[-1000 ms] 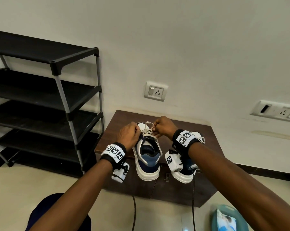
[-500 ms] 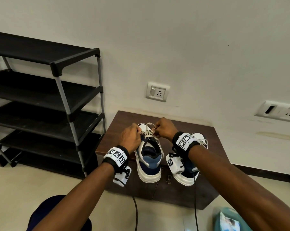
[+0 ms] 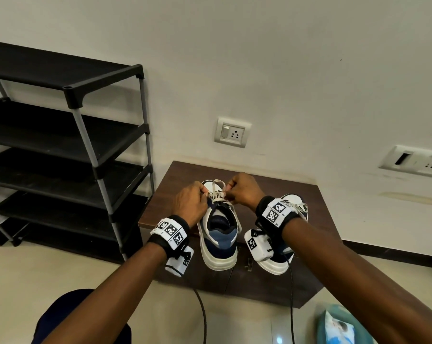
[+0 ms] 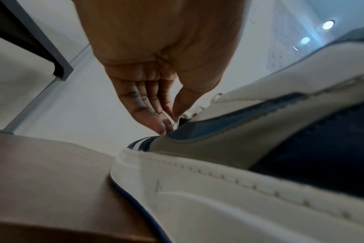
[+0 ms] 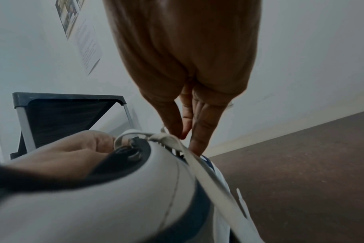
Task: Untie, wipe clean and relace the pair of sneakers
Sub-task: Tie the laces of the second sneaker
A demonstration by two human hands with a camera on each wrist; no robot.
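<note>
Nearest us, a blue wipes packet (image 3: 339, 326) lies on the floor, lower right. On the brown table (image 3: 160, 207) stand two sneakers, heels toward us: the left sneaker (image 3: 218, 234) and the right sneaker (image 3: 282, 259), the latter partly hidden by our wrist. Over the left one, our left hand (image 3: 191, 201) and right hand (image 3: 243, 191) each pinch the pale lace (image 3: 216, 192) at its knot, fingers curled. Beyond stand a black shoe rack (image 3: 61, 135) and a wall socket (image 3: 231, 132).

Black shelf rack (image 3: 68, 145) left of brown cabinet (image 3: 316, 207); wall socket (image 3: 232, 132) above; wipes pack (image 3: 339, 328) on floor.
</note>
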